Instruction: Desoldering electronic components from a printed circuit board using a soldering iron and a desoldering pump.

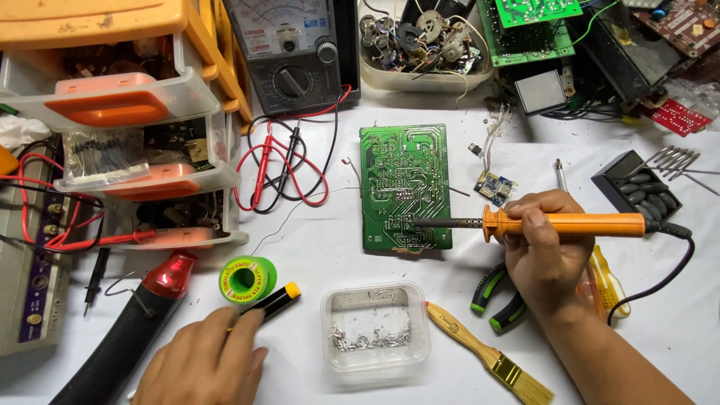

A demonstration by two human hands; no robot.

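Note:
My right hand (544, 251) grips an orange-handled soldering iron (570, 223); its dark tip touches the lower part of a green circuit board (405, 187) lying solder side up on the white table. My left hand (206, 360) rests near the front edge, holding a black tool with a yellow end (276, 300). That tool lies beside a green spool of solder wire (247, 279). A clear plastic tub (375, 326) with several bits of metal scrap sits between my hands.
A red-and-black desoldering pump (142, 311), a wooden brush (487, 356), green-handled pliers (495, 296) and a yellow screwdriver (609, 281) lie in front. An analog multimeter (292, 52) with red and black leads, orange parts drawers (127, 112), a parts tub (424, 45) and other boards (529, 30) stand behind.

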